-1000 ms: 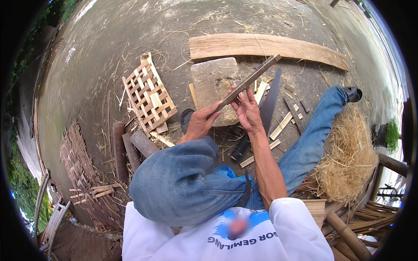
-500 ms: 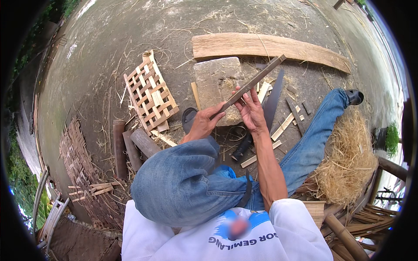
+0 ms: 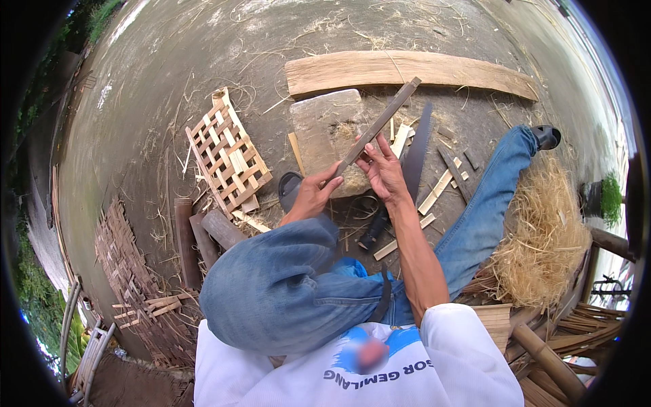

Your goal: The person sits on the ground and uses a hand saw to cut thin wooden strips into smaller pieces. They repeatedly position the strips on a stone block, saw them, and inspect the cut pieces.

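Note:
A narrow dark-brown strip of wood or bamboo (image 3: 388, 114) slants up and away to the right, held in front of me in both hands. My left hand (image 3: 310, 195) is closed around its near end, thumb along the side. My right hand (image 3: 386, 175) grips it farther along, palm turned up, with some fingers hidden behind the strip. Below the strip lies a flat stone block (image 3: 324, 132) strewn with shavings. Just right of my right hand, a handsaw (image 3: 416, 152) rests on the ground, its dark handle (image 3: 374, 229) partly behind my forearm.
A woven bamboo panel (image 3: 230, 152) lies left, near dark cut bamboo lengths (image 3: 186, 237). Behind the block is a long plank (image 3: 413, 71). Pale slats (image 3: 439, 190) lie right of the saw, by my outstretched leg (image 3: 491, 197). A shavings heap (image 3: 546, 237) sits far right.
The strip and both hands have shifted slightly to the left in view. The whole surroundings have also shifted a little, as the view turned. Both hands keep hold of the strip.

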### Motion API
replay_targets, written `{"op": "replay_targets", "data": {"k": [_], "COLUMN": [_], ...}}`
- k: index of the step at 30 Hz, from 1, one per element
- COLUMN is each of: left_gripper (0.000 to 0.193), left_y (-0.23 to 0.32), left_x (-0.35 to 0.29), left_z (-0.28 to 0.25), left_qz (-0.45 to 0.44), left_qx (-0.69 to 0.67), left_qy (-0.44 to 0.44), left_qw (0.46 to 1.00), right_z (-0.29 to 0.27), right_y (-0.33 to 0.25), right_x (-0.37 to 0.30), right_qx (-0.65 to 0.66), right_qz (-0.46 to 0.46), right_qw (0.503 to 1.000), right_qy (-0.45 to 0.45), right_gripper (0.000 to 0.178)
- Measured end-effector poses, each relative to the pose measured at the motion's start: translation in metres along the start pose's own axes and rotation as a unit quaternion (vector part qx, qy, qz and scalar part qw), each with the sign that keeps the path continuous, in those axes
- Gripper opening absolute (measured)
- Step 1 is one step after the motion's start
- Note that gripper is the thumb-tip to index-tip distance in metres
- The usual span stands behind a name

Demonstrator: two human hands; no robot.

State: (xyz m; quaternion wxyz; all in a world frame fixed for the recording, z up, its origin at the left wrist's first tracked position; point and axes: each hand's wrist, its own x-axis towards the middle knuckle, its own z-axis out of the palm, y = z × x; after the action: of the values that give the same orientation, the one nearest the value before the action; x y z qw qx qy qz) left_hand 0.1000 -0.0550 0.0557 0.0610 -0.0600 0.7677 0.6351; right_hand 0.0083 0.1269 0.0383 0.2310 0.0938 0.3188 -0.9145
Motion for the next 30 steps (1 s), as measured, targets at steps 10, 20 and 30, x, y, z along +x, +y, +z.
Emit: {"op": "replay_targets", "data": {"k": [10, 20, 30], "left_gripper": [0.046, 0.051, 0.056], "left_y": [-0.025, -0.045, 0.010], "left_x": [-0.002, -0.017, 0.008], "left_z": [-0.013, -0.040, -0.029], "left_qz": [-0.027, -0.109, -0.233], "left_qx": [0.037, 0.039, -0.118], "left_qy": [0.105, 0.200, -0.107], "left_qw": [0.993, 0.973, 0.959], "right_z": [-0.002, -0.176, -0.073], "right_y": [-0.013, -0.066, -0.037], "right_x": [-0.022, -0.083, -0.085], "right_qx": [-0.204, -0.505, -0.508], "right_qz": [0.014, -0.143, -0.102], "right_qw": [0.969, 0.730, 0.825], "right_qy": [0.142, 0.438, 0.228], "right_gripper": [0.069, 0.061, 0.057]}}
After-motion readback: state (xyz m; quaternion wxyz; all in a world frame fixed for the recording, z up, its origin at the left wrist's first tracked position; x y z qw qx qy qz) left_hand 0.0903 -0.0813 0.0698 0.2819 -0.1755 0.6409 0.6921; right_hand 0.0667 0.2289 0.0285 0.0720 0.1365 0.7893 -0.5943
